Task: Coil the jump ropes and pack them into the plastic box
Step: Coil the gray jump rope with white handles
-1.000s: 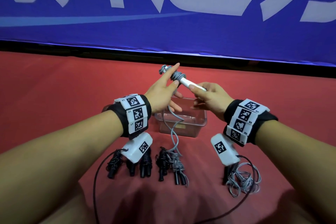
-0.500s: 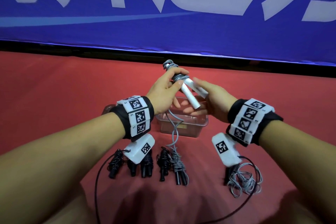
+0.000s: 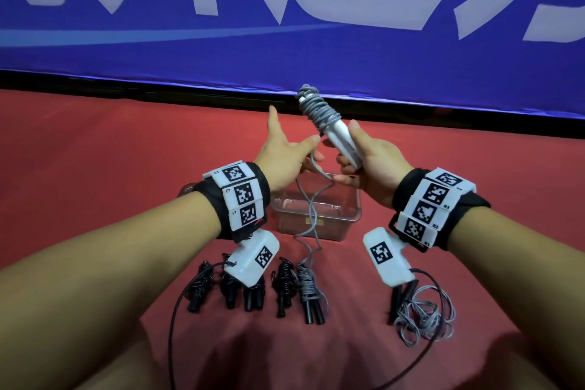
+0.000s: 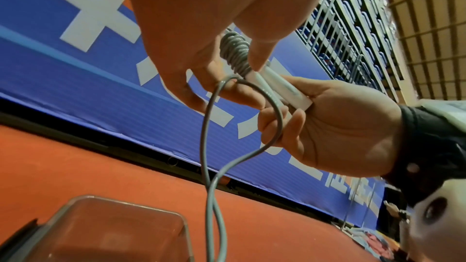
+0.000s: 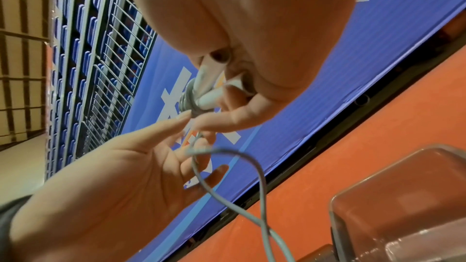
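Observation:
My right hand (image 3: 364,165) grips a pair of white jump-rope handles (image 3: 340,139), tilted up and away above the clear plastic box (image 3: 285,222). Grey cord (image 3: 313,108) is wound tightly round their upper end. My left hand (image 3: 288,152) is just left of the handles with its index finger pointing up, and it holds the free cord between its fingers. In the left wrist view that cord (image 4: 209,119) loops off the fingers and hangs down over the box (image 4: 63,210). The right wrist view shows the handles (image 5: 206,87) in my fist and the cord (image 5: 196,158) crossing the left palm.
On the red floor before the box lie several coiled black ropes (image 3: 253,288), a coiled grey rope with black handles (image 3: 308,291) and, at the right, a loose grey rope (image 3: 424,317). A blue banner wall (image 3: 285,25) stands close behind.
The handles have swung from lying sideways to pointing up and away. My left hand has come off the winding and moved down-left, drawing a new loop of cord.

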A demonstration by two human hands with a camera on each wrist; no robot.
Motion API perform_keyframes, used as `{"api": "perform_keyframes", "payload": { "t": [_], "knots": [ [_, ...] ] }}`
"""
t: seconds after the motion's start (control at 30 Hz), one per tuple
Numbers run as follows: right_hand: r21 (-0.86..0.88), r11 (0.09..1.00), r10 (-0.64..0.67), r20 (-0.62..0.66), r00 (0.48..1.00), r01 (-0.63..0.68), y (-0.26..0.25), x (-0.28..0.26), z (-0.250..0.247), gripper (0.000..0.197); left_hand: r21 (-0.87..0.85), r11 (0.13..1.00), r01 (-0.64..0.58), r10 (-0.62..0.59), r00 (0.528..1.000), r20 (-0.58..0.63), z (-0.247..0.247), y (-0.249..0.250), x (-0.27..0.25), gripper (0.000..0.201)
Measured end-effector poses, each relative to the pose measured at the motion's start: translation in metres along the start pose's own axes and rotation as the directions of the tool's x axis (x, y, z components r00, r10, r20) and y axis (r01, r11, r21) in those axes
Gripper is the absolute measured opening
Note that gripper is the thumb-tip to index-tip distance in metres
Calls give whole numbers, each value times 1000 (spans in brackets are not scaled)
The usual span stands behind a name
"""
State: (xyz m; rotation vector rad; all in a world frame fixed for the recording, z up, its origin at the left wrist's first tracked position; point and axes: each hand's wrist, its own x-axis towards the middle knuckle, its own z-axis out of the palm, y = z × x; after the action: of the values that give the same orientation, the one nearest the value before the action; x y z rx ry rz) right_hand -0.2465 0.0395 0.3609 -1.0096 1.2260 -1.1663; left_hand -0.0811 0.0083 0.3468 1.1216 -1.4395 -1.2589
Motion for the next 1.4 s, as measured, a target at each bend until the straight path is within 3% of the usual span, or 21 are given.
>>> {"api": "perform_keyframes", "payload": {
  "t": [0.07,0.2,0.37,0.5,0.67,0.8,0.93,1.07,1.23,1.3,1.4],
  "knots": [
    [-39,998,-58,-26,998,57,1,0,1,50,-23,999,46,-46,999,6,1,0,2,82],
    [-224,960,-177,-20,984,168,5,-1,5,35,-75,997,26,-25,1000,17,8,8,-4,49],
    [-440,857,-266,65,962,267,13,3,5,30,-50,999,17,-19,999,-45,8,8,-5,38],
    [-434,858,-271,76,960,276,18,2,7,29,-22,1000,-13,10,993,-119,9,6,-7,30],
    [-322,930,-165,62,984,176,13,-1,2,30,-35,999,-32,28,995,-97,6,6,-7,30],
    [-228,971,-31,160,987,68,8,-7,-1,21,-69,997,-27,23,999,-49,4,9,-7,31],
    [-263,957,-80,166,983,123,8,-3,0,27,-97,994,51,-50,999,12,5,11,-9,33],
    [-220,958,-145,177,973,183,9,-5,1,16,-128,990,61,-66,997,-34,5,7,-5,38],
    [-383,876,-286,81,955,294,10,3,-4,12,-202,973,110,-108,994,22,10,11,-8,41],
    [-410,872,-257,80,963,267,8,2,-2,4,-233,968,91,-92,996,8,11,10,-7,44],
    [-306,947,-107,-21,994,95,2,-2,6,40,-209,977,30,-40,998,-44,13,9,-8,43]
  ]
}}
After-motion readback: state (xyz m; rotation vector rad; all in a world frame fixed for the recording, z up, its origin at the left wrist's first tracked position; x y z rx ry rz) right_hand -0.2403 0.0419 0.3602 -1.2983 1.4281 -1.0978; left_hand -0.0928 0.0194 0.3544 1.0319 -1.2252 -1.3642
